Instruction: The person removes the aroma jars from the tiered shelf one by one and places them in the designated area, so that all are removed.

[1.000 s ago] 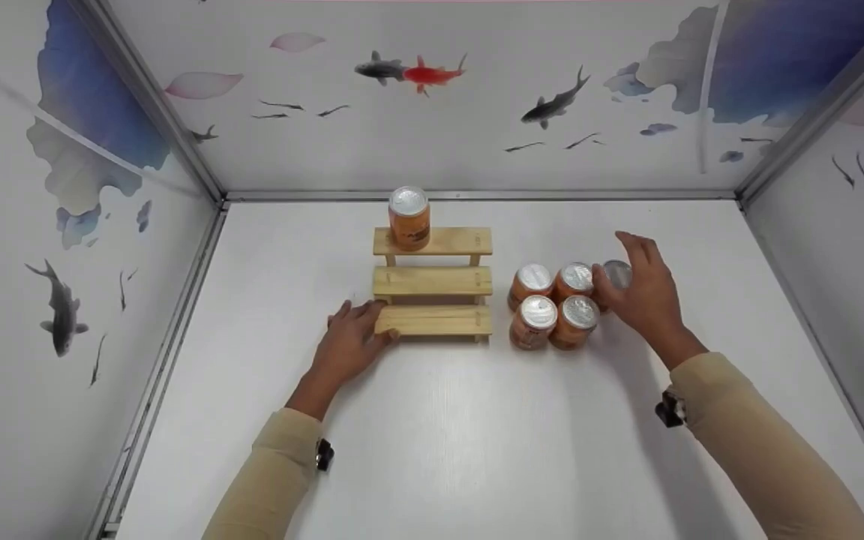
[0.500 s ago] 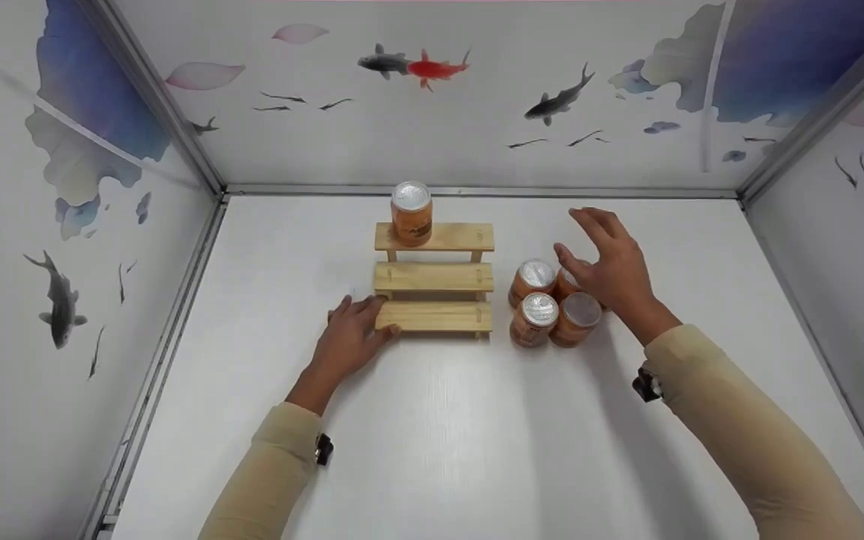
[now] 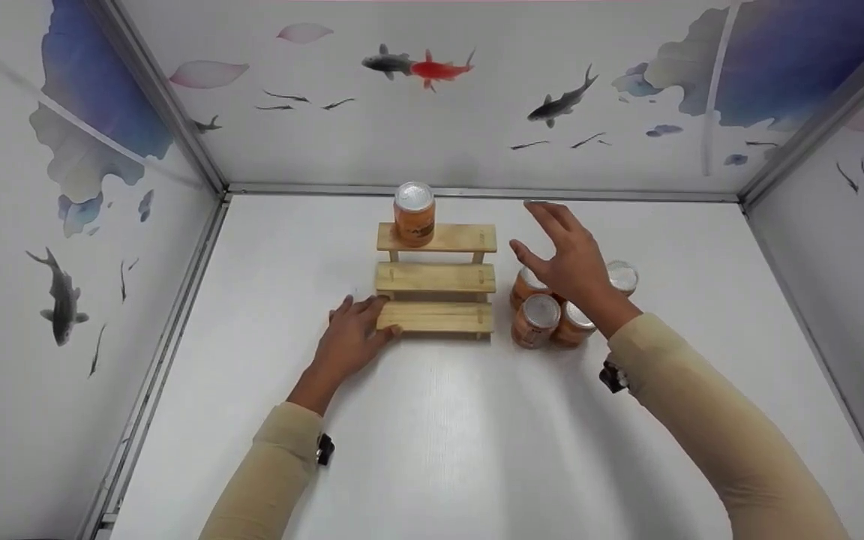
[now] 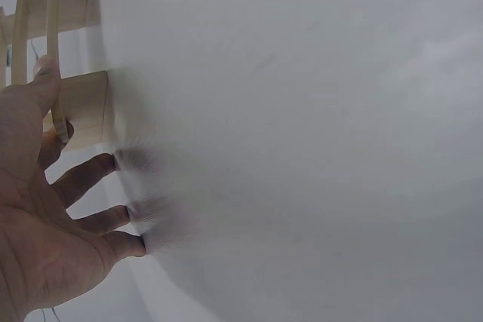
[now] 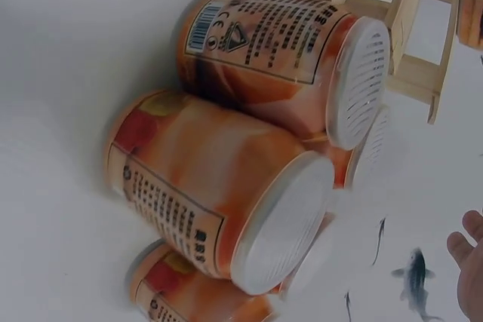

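Starting at the left, we find the left hand (image 3: 352, 341) lying on the white tabletop (image 3: 432, 435), its fingers straight and slightly spread, the thumb and forefinger touching the left end of the lowest step of a small wooden stair-shaped rack (image 3: 436, 279); the left wrist view shows those fingertips (image 4: 106, 162) pressed flat to the surface beside the rack's wooden foot (image 4: 84, 107). On the rack's top step, at its left end, we see one orange can (image 3: 413, 214) standing upright with a silver lid. Just right of the rack stands a tight cluster of orange cans (image 3: 552, 315), all upright and touching one another; the right wrist view shows them close up (image 5: 249, 186), labels outward. Above that cluster hovers the right hand (image 3: 565, 259), fingers straight and apart, palm turned toward the rack, holding nothing and not touching any can. Fish-patterned walls (image 3: 417, 67) enclose the table on three sides.
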A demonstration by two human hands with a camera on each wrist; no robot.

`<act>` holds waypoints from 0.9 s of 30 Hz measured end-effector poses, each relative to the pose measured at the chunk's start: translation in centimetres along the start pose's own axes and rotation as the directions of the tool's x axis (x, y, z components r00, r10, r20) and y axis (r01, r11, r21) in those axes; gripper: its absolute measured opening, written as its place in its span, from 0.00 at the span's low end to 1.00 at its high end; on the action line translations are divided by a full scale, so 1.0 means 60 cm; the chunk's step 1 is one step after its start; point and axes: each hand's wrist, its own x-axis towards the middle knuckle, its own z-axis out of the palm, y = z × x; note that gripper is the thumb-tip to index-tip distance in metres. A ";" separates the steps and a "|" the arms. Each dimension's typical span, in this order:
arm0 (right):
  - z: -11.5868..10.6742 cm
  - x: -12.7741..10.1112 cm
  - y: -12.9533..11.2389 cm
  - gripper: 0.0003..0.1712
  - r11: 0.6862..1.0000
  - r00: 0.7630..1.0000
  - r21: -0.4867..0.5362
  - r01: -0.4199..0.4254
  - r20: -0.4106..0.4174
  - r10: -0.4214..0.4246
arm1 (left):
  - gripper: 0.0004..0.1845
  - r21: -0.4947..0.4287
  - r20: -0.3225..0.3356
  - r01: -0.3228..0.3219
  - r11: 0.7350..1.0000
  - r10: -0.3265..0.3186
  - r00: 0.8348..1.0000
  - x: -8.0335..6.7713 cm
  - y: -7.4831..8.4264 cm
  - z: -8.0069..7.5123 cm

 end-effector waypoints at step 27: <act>0.081 0.054 -0.096 0.37 0.987 0.989 0.074 0.142 0.018 -0.144 | 0.41 -0.018 -0.006 0.009 1.000 -0.009 1.000 0.003 -0.002 0.005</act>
